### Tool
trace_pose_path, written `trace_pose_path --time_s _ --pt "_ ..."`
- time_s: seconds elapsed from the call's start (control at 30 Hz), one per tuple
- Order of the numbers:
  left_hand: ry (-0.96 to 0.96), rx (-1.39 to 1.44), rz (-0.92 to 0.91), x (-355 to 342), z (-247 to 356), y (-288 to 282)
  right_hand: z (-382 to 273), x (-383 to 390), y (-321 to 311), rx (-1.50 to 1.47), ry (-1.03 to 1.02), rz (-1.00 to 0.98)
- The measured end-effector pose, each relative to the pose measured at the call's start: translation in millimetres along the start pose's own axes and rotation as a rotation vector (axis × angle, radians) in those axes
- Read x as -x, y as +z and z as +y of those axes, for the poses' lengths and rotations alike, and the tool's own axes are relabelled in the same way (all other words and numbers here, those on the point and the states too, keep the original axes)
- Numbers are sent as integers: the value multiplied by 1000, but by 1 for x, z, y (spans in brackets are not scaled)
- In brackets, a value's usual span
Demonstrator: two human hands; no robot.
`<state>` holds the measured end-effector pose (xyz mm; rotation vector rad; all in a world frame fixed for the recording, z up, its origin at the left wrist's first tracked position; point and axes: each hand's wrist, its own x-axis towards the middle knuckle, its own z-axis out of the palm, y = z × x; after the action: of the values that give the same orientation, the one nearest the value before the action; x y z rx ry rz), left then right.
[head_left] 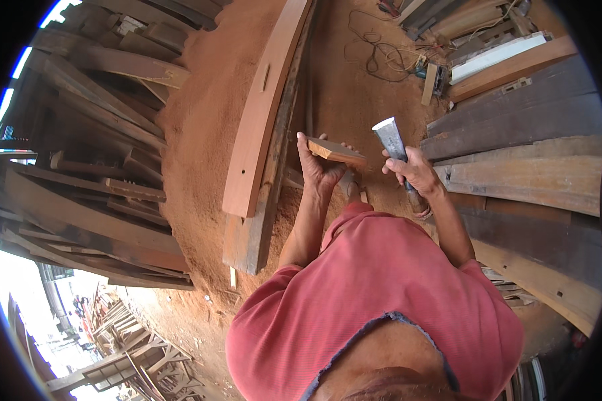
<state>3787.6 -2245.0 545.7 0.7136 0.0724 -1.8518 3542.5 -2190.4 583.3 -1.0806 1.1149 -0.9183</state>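
My left hand [319, 172] is closed on a short wood block [338, 154], gripping it from the near side with the thumb up along its left end. The block is dark on its upper face and pale orange along the cut edge. In my right hand [418, 174] is a broad chisel [390, 137], its wide, flared metal blade pointing up and away. The fingers wrap its dark shank, and the handle comes out below the fist. Block and blade are apart, with a gap between them. Left of my left hand lies a long reddish plank [257, 144] with a slot and a small hole.
Under the plank runs a weathered beam [247, 244]. Sawdust [201, 134] is heaped to the left, beside stacked old timbers [107, 220]. Boards [521, 177] are piled close on my right. A power tool [421, 67] and tangled cord [381, 57] lie farther off.
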Motion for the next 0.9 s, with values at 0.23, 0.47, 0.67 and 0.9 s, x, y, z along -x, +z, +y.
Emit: trace_pose_path --time_s 0.23,0.47,0.67,0.9 --pt "-163 159 53 -87 45 35 -39 -133 17 138 -79 53" --pt "-124 107 26 -139 91 68 -51 -218 23 219 8 142" --pt "-171 144 -77 -164 101 48 -37 -275 10 137 115 56" --pt "62 155 108 -165 115 33 -11 -355 16 168 206 -168"
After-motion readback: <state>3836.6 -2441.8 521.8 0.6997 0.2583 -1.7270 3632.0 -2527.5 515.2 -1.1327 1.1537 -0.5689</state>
